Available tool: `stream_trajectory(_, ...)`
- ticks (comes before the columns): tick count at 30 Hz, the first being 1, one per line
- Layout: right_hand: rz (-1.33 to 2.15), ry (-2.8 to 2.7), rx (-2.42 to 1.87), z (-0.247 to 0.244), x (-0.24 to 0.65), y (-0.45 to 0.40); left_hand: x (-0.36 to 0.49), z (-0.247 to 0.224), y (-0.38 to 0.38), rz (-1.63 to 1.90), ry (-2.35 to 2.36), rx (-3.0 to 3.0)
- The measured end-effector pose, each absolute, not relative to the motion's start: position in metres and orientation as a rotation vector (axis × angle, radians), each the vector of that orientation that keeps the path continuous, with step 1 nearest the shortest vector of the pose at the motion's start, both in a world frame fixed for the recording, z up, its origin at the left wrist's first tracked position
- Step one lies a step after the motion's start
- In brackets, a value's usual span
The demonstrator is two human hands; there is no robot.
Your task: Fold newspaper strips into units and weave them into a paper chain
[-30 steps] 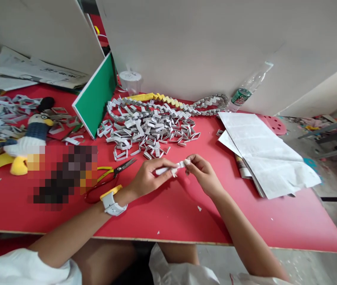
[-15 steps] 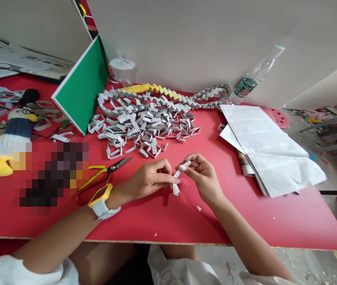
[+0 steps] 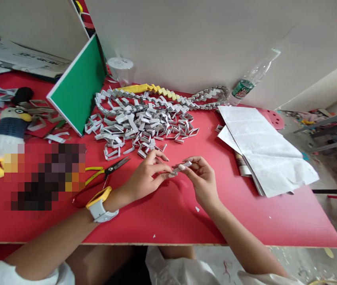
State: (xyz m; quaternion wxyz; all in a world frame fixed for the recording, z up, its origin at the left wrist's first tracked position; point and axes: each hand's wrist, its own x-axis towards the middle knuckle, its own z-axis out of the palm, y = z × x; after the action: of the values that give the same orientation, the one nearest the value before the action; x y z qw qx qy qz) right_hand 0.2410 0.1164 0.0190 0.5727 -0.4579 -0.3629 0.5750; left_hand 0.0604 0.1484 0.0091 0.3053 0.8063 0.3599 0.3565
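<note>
Between my hands, just above the red table, is a small folded strip of white paper (image 3: 187, 163). My right hand (image 3: 201, 179) pinches it between thumb and fingers. My left hand (image 3: 150, 174), with a yellow and grey watch on the wrist, grips the strip's left end between thumb and forefinger. Beyond my hands lies a heap of folded paper links (image 3: 144, 126), mostly grey and white. A woven paper chain (image 3: 210, 99) with a yellow section runs along the heap's back. Scissors (image 3: 115, 168) with yellow handles lie left of my left hand.
Large white paper sheets (image 3: 263, 146) lie at the right. A plastic bottle (image 3: 244, 89) leans on the wall. A clear cup (image 3: 121, 71) and a green board (image 3: 79, 87) stand at the back left. A bird plush (image 3: 9, 126) lies far left; paper scraps (image 3: 197, 209) dot the front.
My left hand has shifted its hold up and the strip's dangling lower end is now folded up between my fingers. My right hand keeps its pinch.
</note>
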Motion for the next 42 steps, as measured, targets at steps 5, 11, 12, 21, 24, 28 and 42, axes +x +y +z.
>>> stream_trajectory(5, 1.253, -0.962, -1.161, 0.014, 0.235, 0.112, 0.057, 0.007, 0.15, 0.839, 1.075, 2.301)
stream_trajectory(11, 1.197, -1.085, -1.224, 0.011, 0.232, 0.112, 0.053, 0.01, 0.149, 0.729, 1.145, 2.384)
stream_trajectory(12, 1.202, -1.103, -1.216, 0.011, 0.232, 0.112, 0.052, 0.01, 0.149, 0.726, 1.165, 2.383)
stream_trajectory(21, 1.257, -0.929, -1.103, 0.013, 0.233, 0.114, 0.062, 0.015, 0.141, 0.939, 1.023, 1.739)
stream_trajectory(24, 1.3, -0.89, -1.078, 0.013, 0.234, 0.113, 0.066, 0.015, 0.136, 0.916, 1.047, 1.514)
stream_trajectory(28, 1.386, -0.907, -1.081, 0.016, 0.235, 0.112, 0.066, 0.015, 0.136, 0.942, 1.052, 1.384)
stream_trajectory(42, 1.464, -0.821, -1.106, 0.019, 0.238, 0.112, 0.064, 0.017, 0.146, 0.834, 0.957, 1.208)
